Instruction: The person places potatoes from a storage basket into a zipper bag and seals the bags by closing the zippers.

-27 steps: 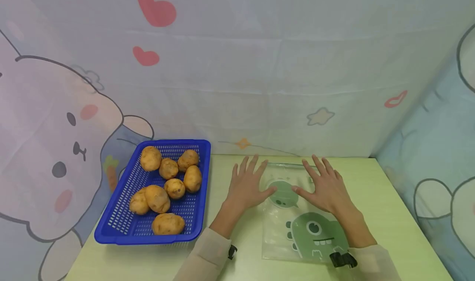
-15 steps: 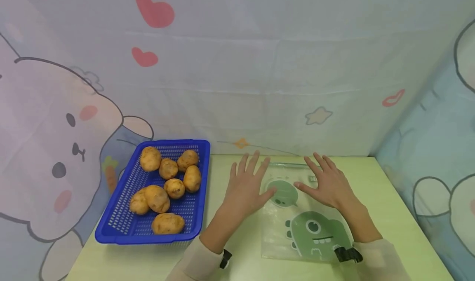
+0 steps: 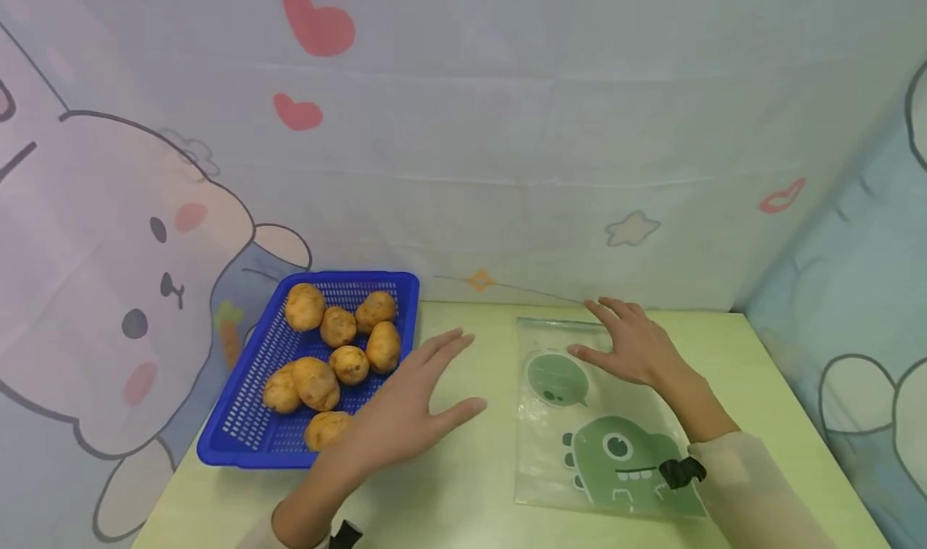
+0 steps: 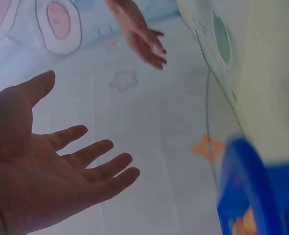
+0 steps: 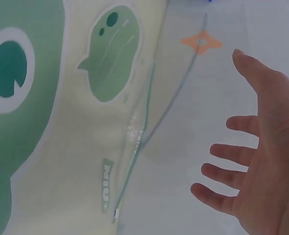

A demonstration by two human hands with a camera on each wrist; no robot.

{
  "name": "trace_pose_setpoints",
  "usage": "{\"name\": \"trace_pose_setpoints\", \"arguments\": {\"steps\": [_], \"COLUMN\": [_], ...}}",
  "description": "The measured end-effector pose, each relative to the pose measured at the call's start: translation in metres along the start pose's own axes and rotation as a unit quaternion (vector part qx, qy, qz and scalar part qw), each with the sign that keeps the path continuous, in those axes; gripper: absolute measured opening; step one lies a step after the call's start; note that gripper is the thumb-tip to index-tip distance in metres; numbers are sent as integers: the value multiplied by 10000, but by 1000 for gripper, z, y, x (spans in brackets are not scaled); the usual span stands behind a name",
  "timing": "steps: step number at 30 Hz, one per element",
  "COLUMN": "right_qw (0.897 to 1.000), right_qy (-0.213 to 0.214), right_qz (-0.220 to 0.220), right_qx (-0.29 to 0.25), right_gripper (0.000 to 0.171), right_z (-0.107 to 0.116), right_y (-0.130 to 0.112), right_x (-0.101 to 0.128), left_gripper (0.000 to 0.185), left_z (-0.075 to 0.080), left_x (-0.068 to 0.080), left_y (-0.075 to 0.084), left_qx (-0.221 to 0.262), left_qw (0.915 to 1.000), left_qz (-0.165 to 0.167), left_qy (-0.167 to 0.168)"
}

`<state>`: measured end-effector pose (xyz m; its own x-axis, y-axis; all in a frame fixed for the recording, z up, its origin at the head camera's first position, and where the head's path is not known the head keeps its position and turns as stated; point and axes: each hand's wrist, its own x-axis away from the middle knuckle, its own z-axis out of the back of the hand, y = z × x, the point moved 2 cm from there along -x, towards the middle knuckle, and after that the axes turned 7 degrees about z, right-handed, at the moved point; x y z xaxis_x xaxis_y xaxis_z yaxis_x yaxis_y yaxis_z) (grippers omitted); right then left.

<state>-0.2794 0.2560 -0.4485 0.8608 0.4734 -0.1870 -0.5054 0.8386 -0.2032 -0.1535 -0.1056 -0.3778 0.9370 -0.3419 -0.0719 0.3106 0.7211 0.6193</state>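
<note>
My left hand (image 3: 401,412) hovers at the right side of the blue basket (image 3: 217,446), fingers extended and thumb spread, holding nothing. It overlaps the basket's near right corner in the head view. Several potatoes (image 3: 316,383) lie in the basket. To the right, a clear zip bag (image 3: 539,460) printed with a green dinosaur lies flat on the table. Over its upper right part hangs my right hand (image 3: 637,348), its fingers loosely spread and grasping nothing. In the right wrist view the bag's zip edge (image 5: 147,115) runs beside that hand.
The pale green table (image 3: 463,485) ends at a cloth backdrop (image 3: 507,171) with cartoon prints, which also rises along both sides. Black straps (image 3: 681,473) sit at the wrists.
My left hand has moved left and toward me, from beside the bag to the basket's right side. The right hand stays over the bag's upper right with little movement.
</note>
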Motion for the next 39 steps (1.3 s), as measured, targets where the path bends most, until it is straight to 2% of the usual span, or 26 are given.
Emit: {"name": "trace_pose_setpoints", "arguments": {"steps": [5,11,15,18,23,29,30,36,39], "right_qw": [9999,10000,9999,9999,9995,9980,9980,9984,9981], "right_qy": [14,-34,-139,-139,-202,-427,-431,-302,-242], "right_qz": [114,78,-22,-85,-232,-448,-447,-417,-472], "right_qx": [74,28,-15,-6,-33,-145,-150,-247,-300], "right_gripper": [89,85,85,84,82,72,69,60,58], "right_z": [-11,-31,-45,-51,-57,-63,-63,-65,-66], "right_y": [10,24,34,41,51,57,58,60,62], "right_x": [-9,-14,-13,-13,-13,-13,-12,-11,-15], "left_gripper": [81,78,79,80,81,75,76,72,67], "left_z": [38,85,107,119,128,125,125,130,133], "left_x": [7,10,14,13,11,12,13,19,23], "left_y": [-40,-106,-147,-171,-202,-231,-235,-249,-252], "left_qx": [58,-139,-336,-317,-279,-185,-186,-118,-9], "left_qw": [9993,9937,9888,9868,9832,9830,9817,9683,9659], "left_qz": [203,775,955,1070,1449,1532,1627,2386,2535], "left_qy": [319,800,1097,1174,1077,992,972,733,531]}}
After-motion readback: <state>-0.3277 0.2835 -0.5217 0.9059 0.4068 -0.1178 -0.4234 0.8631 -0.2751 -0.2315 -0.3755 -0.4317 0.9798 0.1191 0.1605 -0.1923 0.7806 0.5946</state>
